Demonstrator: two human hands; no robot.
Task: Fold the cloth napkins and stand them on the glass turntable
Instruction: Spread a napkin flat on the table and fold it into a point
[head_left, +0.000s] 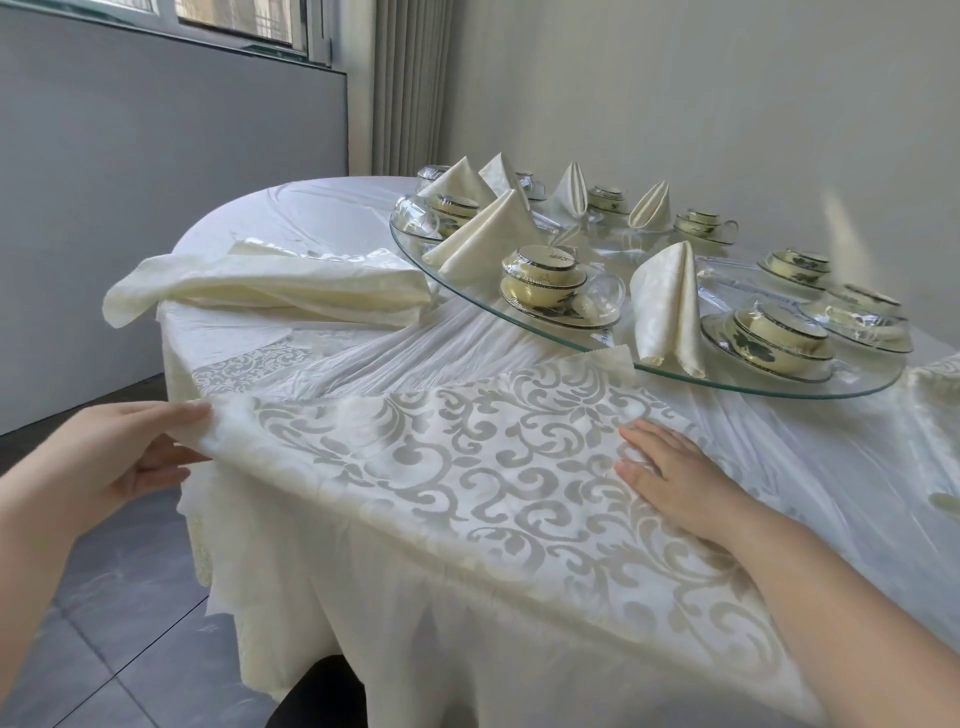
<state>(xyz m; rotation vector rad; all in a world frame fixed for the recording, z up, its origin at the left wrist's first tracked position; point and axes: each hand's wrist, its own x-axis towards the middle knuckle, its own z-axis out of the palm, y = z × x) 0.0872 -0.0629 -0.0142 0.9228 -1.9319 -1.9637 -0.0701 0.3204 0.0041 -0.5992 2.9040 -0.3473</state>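
Step 1, I reckon — flattening napkin (467, 467) in front of glass turntable (753, 388). Left hand (119, 457) pinches its corner; right hand (675, 478) presses flat, fingers straight. Next fold needs aligned edges.

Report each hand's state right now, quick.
Left hand: pinches the left corner of the patterned napkin.
Right hand: open, fingers straight, pressing flat on the same napkin.
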